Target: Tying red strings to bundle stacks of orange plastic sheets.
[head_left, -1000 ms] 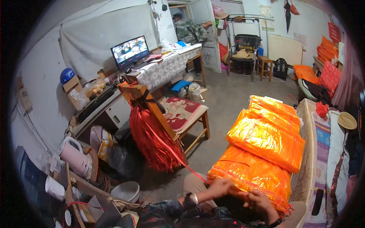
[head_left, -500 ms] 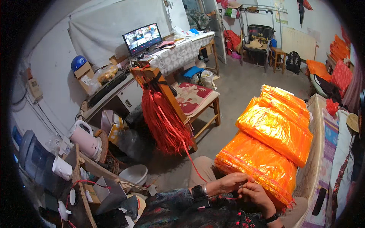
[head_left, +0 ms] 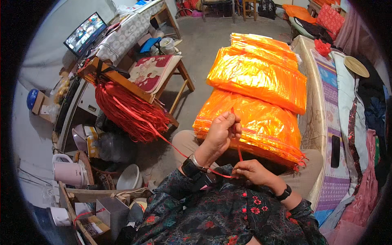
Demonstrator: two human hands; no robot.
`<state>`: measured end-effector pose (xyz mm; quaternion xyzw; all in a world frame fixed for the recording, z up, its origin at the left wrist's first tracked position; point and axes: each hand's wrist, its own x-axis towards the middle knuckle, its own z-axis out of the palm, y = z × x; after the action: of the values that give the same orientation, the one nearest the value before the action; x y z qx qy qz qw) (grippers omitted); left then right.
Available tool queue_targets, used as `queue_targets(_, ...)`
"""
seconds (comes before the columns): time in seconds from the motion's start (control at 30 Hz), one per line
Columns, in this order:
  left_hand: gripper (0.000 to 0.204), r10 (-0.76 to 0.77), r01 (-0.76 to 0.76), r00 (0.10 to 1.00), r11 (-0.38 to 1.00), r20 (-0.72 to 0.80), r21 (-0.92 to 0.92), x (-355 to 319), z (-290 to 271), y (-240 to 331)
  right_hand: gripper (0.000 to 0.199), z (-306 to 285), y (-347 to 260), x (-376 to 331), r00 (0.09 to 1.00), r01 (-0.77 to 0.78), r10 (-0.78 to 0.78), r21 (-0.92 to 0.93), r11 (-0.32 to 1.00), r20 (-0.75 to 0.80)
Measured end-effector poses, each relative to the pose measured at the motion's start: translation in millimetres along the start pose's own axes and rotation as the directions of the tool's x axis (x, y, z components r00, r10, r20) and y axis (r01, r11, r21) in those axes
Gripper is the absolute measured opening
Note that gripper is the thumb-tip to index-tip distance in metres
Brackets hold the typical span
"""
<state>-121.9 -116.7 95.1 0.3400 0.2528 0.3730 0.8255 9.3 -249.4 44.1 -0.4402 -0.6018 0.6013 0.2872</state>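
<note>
head view: left hand (head_left: 219, 134) and right hand (head_left: 256, 171) each pinching a thin red plastic ribbon (head_left: 239, 152) near stacked shiny orange plastic bundles (head_left: 261, 110), probably ribbon-handling, next move wants steady tension imo

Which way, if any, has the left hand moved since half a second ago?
Yes: the left hand has moved up the view, farther over the orange plastic stack, judged against its near edge.

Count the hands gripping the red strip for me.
2. The left hand grips the red strip higher in view, against the orange bundle; the right hand pinches it lower down, nearer the dark floral shirt. No other hand shows.
</note>
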Motion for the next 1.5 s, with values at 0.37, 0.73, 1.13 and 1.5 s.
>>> queue_targets(0.37, 0.017, 0.102, -0.033, 0.984, 0.912, -0.148, 0.409, -12.4, 27.0, -19.7, 0.018, -24.3, -10.6, 8.4, 0.766, 0.201, -0.084, 0.114, 0.973, -0.638)
queue_targets(0.73, 0.015, 0.138, -0.049, 0.971, 0.913, -0.193, 0.406, -16.9, 38.1, -39.9, 0.017, -10.9, -9.6, 11.8, 0.761, 0.31, 0.062, 0.446, 0.84, -0.646)
queue_targets(1.13, 0.016, 0.145, -0.063, 0.975, 0.907, -0.168, 0.417, -20.4, 34.6, -46.1, 0.02, -13.3, -10.2, 13.2, 0.717, 0.252, 0.009, 0.272, 0.929, -0.697)
queue_targets(1.5, 0.017, -0.002, 0.057, 0.994, 0.875, -0.113, 0.48, -24.8, 24.7, -38.2, 0.026, -50.3, -28.8, -0.6, 0.859, 0.077, -0.284, -0.442, 0.894, -0.425)
